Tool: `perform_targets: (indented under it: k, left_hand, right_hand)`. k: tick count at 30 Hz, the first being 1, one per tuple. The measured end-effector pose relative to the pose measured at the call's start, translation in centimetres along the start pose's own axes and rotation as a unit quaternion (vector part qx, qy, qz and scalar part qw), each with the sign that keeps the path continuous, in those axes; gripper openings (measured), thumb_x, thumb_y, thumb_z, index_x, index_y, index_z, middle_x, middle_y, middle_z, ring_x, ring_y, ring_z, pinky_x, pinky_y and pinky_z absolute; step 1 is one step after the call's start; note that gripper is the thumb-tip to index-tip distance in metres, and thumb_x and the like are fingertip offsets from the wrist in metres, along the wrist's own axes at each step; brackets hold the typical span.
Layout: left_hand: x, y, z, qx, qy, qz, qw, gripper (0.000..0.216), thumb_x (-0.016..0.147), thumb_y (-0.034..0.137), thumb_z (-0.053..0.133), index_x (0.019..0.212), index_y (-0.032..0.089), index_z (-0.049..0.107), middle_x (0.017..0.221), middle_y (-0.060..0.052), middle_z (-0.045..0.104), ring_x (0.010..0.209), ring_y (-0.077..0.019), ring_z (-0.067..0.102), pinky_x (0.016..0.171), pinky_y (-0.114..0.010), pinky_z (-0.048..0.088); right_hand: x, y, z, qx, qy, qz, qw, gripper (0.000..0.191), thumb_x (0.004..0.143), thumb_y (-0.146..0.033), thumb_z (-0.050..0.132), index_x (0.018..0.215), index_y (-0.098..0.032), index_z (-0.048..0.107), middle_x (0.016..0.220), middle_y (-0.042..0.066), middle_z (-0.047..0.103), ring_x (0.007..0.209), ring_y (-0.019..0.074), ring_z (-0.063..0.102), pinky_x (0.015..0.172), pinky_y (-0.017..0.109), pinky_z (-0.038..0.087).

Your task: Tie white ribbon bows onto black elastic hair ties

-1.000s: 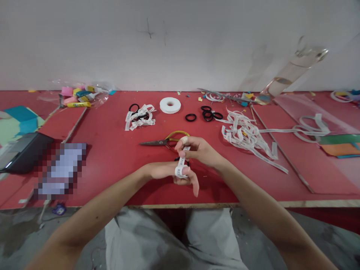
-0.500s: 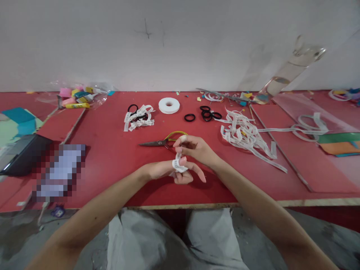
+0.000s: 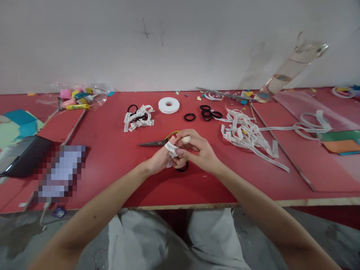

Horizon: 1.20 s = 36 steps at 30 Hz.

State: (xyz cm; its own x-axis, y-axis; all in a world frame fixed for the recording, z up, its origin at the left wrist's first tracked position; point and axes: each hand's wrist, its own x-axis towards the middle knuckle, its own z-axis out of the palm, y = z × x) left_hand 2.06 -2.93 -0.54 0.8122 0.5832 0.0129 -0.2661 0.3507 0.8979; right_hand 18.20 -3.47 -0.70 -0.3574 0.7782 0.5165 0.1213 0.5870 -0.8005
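A white ribbon [image 3: 171, 147] with dark printed letters is wrapped round the thumb of my left hand [image 3: 159, 160]. That hand's fingers are curled in, partly hidden behind my right hand [image 3: 198, 149]. With bent fingers and thumb, my right hand closes on the ribbon by the left thumb; one of its fingers wears a pale wrap. Below the hands shows part of a black elastic ring [image 3: 182, 168]; whether a finger holds it I cannot tell. Scissors [image 3: 152, 143] with yellow handles lie just behind, their handles mostly covered by my hands.
A white ribbon roll [image 3: 168, 105] stands beyond, with ribbon-tied black rings [image 3: 139, 117] left of it. Several black rings [image 3: 206, 113] and a ribbon tangle [image 3: 244, 131] lie right. A bottle [image 3: 291, 71] leans on the wall; a phone [image 3: 60, 170] lies left.
My hands have drawn together, the right moving down onto the ribbon. The left fingers, stretched out before, have curled in. The black ring has come into view beneath them.
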Motion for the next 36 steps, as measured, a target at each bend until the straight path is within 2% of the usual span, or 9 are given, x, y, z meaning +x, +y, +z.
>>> perform_targets:
  k: [5,10,17,27,32,36]
  left_hand:
    - [-0.03,-0.16,-0.06,-0.010,0.014,-0.023,1.000,0.066,0.090,0.074,0.029,0.100,0.013,0.055,0.050,0.008,0.031,0.042,-0.0084,0.022,0.045,-0.023,0.015]
    - [-0.14,-0.25,-0.34,-0.032,0.029,-0.037,0.998,0.063,0.089,0.074,0.031,0.088,0.015,0.055,0.049,0.007,0.032,0.043,-0.0085,0.024,0.046,-0.022,0.016]
    - [0.07,-0.37,-0.24,-0.046,0.029,-0.013,0.998,0.060,0.089,0.073,0.033,0.074,0.017,0.049,0.049,0.006,0.033,0.041,-0.0073,0.025,0.044,-0.021,0.017]
    - [0.10,0.36,-0.07,-0.065,0.007,-0.033,0.997,0.061,0.085,0.079,0.033,0.071,0.020,0.040,0.049,0.008,0.028,0.040,-0.0063,0.019,0.043,-0.021,0.016]
    - [0.24,0.00,-0.25,-0.046,0.007,-0.038,0.998,0.063,0.082,0.082,0.033,0.067,0.021,0.035,0.048,0.008,0.027,0.039,-0.0060,0.020,0.042,-0.021,0.016]
    - [0.36,-0.23,-0.28,-0.035,0.014,-0.028,0.999,0.063,0.081,0.082,0.037,0.070,0.020,0.040,0.048,0.009,0.027,0.039,-0.0054,0.018,0.042,-0.020,0.014]
  right_hand:
    - [-0.11,0.16,-0.01,0.067,-0.042,0.040,0.996,0.017,0.085,-0.031,0.070,0.098,-0.022,0.066,0.113,0.009,0.059,0.112,0.0205,0.059,0.096,0.035,0.054]
    - [-0.23,0.39,0.19,0.095,-0.039,0.056,0.993,0.018,0.084,-0.031,0.071,0.098,-0.020,0.066,0.113,0.008,0.057,0.109,0.0188,0.061,0.094,0.032,0.055]
    - [-0.19,0.30,0.26,0.102,-0.029,0.068,0.992,0.014,0.086,-0.033,0.069,0.092,-0.021,0.068,0.109,0.008,0.062,0.106,0.0188,0.063,0.094,0.033,0.054]
    - [-0.02,0.01,-0.01,0.162,-0.032,0.132,0.977,0.019,0.087,-0.038,0.067,0.092,-0.020,0.070,0.112,0.006,0.063,0.102,0.0163,0.064,0.091,0.029,0.054]
    - [0.11,0.12,-0.08,0.152,-0.043,0.118,0.980,0.019,0.088,-0.038,0.066,0.088,-0.019,0.069,0.111,0.007,0.063,0.104,0.0167,0.063,0.094,0.030,0.052]
    - [0.19,0.10,-0.08,0.119,-0.049,0.104,0.986,0.018,0.089,-0.037,0.065,0.087,-0.020,0.070,0.112,0.007,0.064,0.105,0.0177,0.063,0.096,0.032,0.051]
